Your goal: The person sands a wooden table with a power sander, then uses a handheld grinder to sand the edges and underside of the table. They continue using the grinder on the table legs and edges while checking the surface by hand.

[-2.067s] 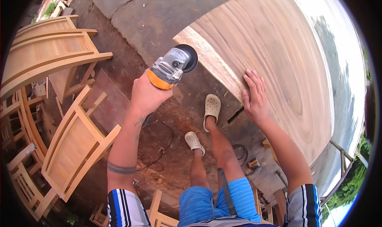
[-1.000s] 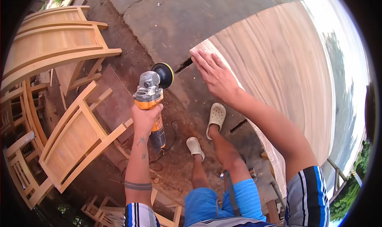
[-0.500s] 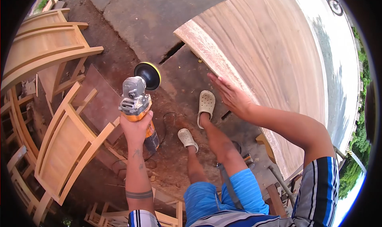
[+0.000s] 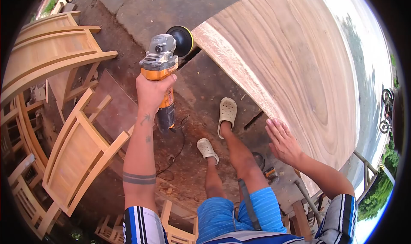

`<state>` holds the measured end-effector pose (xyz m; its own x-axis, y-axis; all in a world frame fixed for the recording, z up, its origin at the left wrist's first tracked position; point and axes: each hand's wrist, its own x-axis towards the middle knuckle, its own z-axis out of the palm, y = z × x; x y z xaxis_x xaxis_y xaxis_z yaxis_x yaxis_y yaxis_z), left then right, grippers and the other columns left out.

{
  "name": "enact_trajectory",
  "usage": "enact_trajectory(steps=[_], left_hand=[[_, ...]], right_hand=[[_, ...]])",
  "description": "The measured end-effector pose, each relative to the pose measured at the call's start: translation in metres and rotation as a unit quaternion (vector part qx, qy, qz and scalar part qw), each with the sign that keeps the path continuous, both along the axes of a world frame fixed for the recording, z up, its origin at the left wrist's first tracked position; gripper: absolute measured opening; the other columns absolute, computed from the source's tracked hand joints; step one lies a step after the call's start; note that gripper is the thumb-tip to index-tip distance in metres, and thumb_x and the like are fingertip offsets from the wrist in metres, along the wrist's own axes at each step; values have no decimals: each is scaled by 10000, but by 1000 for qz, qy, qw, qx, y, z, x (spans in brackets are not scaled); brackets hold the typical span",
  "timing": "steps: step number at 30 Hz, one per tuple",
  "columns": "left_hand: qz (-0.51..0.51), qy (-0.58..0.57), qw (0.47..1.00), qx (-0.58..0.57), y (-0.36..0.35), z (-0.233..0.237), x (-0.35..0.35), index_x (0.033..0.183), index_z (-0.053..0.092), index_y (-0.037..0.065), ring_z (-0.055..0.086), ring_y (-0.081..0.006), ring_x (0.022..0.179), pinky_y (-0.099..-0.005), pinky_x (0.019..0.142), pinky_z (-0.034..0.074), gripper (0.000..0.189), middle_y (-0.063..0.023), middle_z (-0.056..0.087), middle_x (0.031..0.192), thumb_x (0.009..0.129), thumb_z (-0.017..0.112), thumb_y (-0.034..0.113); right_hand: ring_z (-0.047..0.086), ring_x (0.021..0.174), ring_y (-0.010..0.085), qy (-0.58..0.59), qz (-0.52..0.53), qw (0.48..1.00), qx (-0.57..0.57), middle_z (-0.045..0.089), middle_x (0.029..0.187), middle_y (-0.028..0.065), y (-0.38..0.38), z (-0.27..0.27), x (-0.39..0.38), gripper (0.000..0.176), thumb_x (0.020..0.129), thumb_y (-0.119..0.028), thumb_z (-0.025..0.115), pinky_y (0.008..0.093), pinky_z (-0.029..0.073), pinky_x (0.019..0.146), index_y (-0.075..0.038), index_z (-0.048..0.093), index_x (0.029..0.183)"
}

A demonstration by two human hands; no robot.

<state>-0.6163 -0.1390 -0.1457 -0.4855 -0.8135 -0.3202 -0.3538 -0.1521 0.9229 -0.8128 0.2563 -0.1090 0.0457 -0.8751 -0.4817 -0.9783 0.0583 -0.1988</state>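
Note:
My left hand is wrapped round the orange and black body of an angle grinder, held up over the ground. On its head is a round black backing pad with a yellow rim, which overlaps the near corner of a large wooden slab in this view. The slab has a flowing brown grain, and its pale, rough edge faces me. Against that edge, lower down, lies my right hand, flat with fingers stretched out and holding nothing.
Wooden furniture frames with slatted panels crowd the left side. A dark cord trails over the ground below the grinder. Another power tool lies beside my leg, near a metal bar. Far right stands a two-wheeler.
My left hand has raised the grinder up and to the right, its pad now by the slab's corner. My right hand has slid down along the edge toward me.

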Motion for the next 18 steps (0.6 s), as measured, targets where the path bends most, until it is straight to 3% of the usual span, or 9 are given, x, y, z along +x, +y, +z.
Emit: enact_trajectory(steps=[8, 11, 14, 18], left_hand=[[-41, -49, 998, -29, 15, 7, 1, 996, 679, -5, 664, -103, 764, -287, 696, 534, 321, -46, 709, 858, 715, 804, 87], [-72, -81, 994, -35, 33, 16, 3, 1031, 675, 1, 659, -116, 803, -288, 738, 528, 313, -39, 704, 945, 737, 780, 29], [-90, -83, 992, -39, 57, 20, 5, 998, 669, -3, 683, -133, 800, -300, 751, 542, 342, -66, 721, 897, 701, 810, 91], [-119, -81, 986, -87, 93, 18, 9, 1019, 642, -10, 713, -176, 840, -322, 784, 548, 427, -105, 734, 903, 667, 836, 135]], right_hand=[[215, 1489, 388, -15, -219, 975, -33, 228, 1598, 228, 78, 6, 9, 792, 867, -200, 648, 511, 183, 1209, 40, 257, 1514], [188, 1490, 422, -9, -266, 960, -84, 209, 1595, 256, 106, -2, 12, 847, 821, -104, 666, 512, 157, 1213, 34, 222, 1528], [223, 1481, 413, 26, -304, 947, -106, 240, 1586, 249, 131, -8, 16, 756, 896, -192, 616, 526, 194, 1201, 51, 251, 1512], [261, 1467, 412, 42, -277, 947, -157, 280, 1570, 247, 148, -23, 13, 743, 888, -181, 621, 526, 216, 1195, 44, 272, 1505]])
